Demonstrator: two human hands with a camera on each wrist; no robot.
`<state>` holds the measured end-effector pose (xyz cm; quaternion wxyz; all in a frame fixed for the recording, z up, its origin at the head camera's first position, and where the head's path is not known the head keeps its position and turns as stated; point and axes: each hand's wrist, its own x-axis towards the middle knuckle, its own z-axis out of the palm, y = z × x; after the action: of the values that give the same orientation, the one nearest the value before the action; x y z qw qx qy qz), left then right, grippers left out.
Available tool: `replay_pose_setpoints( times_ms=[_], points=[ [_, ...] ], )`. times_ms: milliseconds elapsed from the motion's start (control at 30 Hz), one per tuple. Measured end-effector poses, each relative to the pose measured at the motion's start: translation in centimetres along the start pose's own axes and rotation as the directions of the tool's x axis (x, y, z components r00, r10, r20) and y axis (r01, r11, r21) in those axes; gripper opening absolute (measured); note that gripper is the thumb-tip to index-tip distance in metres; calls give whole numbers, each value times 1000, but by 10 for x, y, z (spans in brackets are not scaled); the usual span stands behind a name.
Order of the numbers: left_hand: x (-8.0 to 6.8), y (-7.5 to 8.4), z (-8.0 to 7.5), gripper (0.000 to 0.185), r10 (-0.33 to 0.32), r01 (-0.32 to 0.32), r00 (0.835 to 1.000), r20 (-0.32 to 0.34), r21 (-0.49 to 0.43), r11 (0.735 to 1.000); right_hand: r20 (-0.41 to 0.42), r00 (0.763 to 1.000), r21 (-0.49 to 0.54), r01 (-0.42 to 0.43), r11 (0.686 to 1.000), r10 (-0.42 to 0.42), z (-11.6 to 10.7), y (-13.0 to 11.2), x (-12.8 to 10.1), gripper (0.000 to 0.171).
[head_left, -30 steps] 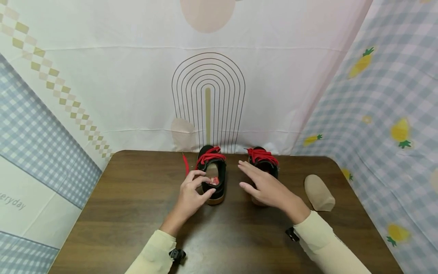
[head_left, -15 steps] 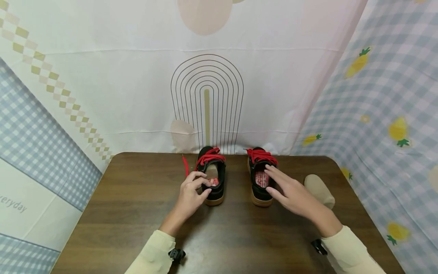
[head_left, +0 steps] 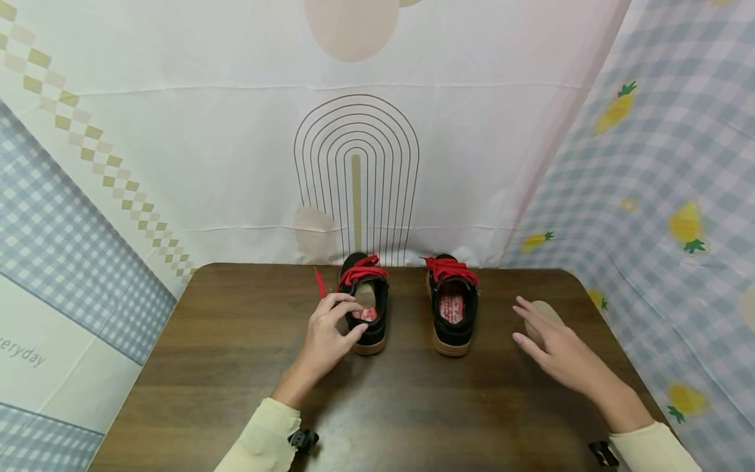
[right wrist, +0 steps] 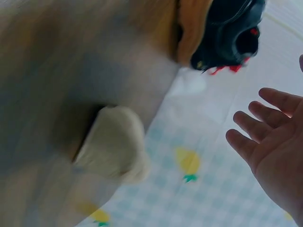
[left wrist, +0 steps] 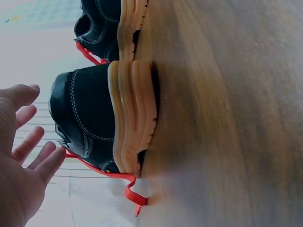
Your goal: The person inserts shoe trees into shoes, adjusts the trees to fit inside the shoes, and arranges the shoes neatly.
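Note:
A black sneaker with red laces and a gum sole stands upright at the table's back. My left hand is beside its opening, fingers loosely bent and holding nothing; the left wrist view shows the fingers apart from the shoe. Inside, the red-and-white insole shows at the heel, with something beige farther forward. The matching sneaker stands to its right, its insole in view. Over a beige, rounded, toe-shaped form is my right hand, fingers extended and holding nothing. The hand partly hides the form in the head view.
A loose red lace end lies on the table left of the left sneaker. The brown wooden table meets a white patterned cloth behind the shoes. A checked cloth with pineapples hangs at the right.
My right hand has moved right, away from the right sneaker, uncovering its opening, and now overlaps the beige form. My left hand has stayed beside the left sneaker.

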<state>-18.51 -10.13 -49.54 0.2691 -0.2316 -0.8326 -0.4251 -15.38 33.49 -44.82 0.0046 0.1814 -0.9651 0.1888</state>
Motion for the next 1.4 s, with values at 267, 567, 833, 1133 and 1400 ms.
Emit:
replay_pose_setpoints(
  times_ms=[267,567,833,1133,1400],
  points=[
    [6,12,7,35,123,-123,992,14,-20,992,-22,1000,-31,-22,999,21,-4,34,-13,65],
    [11,23,19,40,193,-189,980,43,-73,979,-86,994,-119,54,991,-65,0,59,-11,62],
    [16,36,34,37,198,-192,975,97,-74,979,-159,980,-115,101,988,-118,11,77,-18,59],
    [25,43,61,39,163,-150,972,170,-86,985,-215,975,-66,46,997,-60,25,93,-28,52],
    [34,44,85,38,92,-62,962,256,-122,991,-186,981,-56,-65,996,53,30,96,-36,53]
  ],
)
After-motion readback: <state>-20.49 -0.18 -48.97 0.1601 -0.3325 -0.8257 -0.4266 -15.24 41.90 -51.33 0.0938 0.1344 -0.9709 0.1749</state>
